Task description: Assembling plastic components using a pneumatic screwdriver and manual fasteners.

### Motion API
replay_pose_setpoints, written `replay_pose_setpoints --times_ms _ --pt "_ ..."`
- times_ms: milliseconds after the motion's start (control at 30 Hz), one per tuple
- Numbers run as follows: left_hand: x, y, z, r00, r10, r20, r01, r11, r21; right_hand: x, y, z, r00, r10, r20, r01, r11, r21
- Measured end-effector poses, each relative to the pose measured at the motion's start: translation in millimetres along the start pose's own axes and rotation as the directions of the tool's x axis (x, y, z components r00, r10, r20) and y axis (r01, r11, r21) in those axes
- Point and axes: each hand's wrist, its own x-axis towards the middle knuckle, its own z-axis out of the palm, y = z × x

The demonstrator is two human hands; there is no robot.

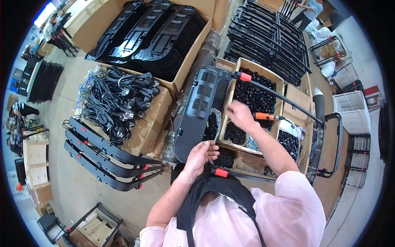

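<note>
My right hand [240,115] is over the left edge of a wooden tray [280,88], fingers curled in; whatever they hold, if anything, is hidden. Lower down, my left hand [201,155] is palm up with its fingers loosely bent and nothing visible in it, beside a long black vented cover [201,103]. The tray has black plastic knobs [253,92] and small black screws [234,135]. Silver screws [252,143] show near my right wrist. An orange power screwdriver [264,117] lies just right of that hand. A black tube frame [288,101] with red ends crosses the tray.
At left, a carton carries bundled black power cables [117,101], with curved black rails [109,154] before it. A large box holds glossy black covers [152,37]. Black frames [267,37] are stacked at the back right. A person [310,10] stands beyond them.
</note>
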Motion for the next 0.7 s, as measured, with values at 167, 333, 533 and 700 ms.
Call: replay_pose_setpoints --times_ms 167,333,533,700 --pt "23 -15 25 0.998 -0.049 0.027 0.047 0.996 0.072 -101 77 38 0.887 0.283 0.365 -0.167 0.933 -0.319" --pt "58 -37 46 0.996 -0.082 0.023 0.079 0.992 0.102 -101 75 63 0.834 0.304 0.461 -0.115 0.912 -0.393" --pt "96 -50 62 0.998 -0.052 -0.047 0.057 0.992 0.11 -102 82 63 0.775 0.281 0.566 -0.063 0.925 -0.374" --pt "124 -54 73 0.994 -0.034 -0.103 0.044 0.995 0.095 -101 95 55 0.813 0.255 0.524 -0.13 0.955 -0.265"
